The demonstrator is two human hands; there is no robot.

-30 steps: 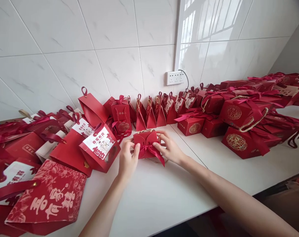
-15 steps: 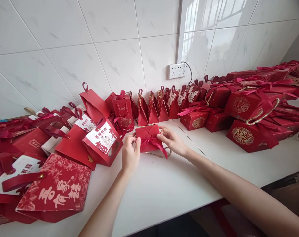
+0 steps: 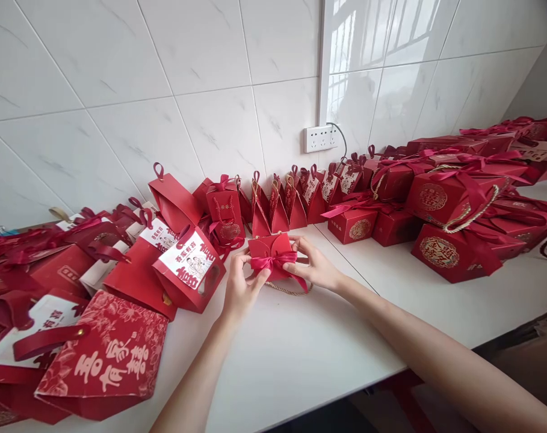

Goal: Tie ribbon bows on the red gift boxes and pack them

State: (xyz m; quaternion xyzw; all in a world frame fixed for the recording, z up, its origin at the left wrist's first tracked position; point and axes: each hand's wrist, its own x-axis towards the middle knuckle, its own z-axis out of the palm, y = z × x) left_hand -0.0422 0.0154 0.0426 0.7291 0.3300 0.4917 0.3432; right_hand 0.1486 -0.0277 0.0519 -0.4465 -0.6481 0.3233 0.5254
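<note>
A small red gift box (image 3: 269, 244) stands on the white table in front of me, its top flaps folded into a curved pattern. Across its front is a magenta ribbon (image 3: 274, 261) tied in a bow. My left hand (image 3: 241, 285) is closed at the box's left side, thumb and fingers on the bow's left part. On the other side my right hand (image 3: 317, 264) pinches the bow's right part, fingers curled behind. A twisted gold cord handle (image 3: 286, 291) hangs below the box onto the table.
Red gift boxes with printed tags (image 3: 189, 264) crowd the left. Several upright triangular boxes (image 3: 277, 207) line the tiled wall. Ribboned boxes (image 3: 449, 195) are stacked on the right. A white power strip (image 3: 321, 138) is fixed to the wall. The table's front edge (image 3: 340, 397) runs below my arms.
The ribbon's bow looks fuller and wider. My left thumb has moved from the box's edge onto the bow, and my right fingers have come down onto its right part. The view shifted slightly.
</note>
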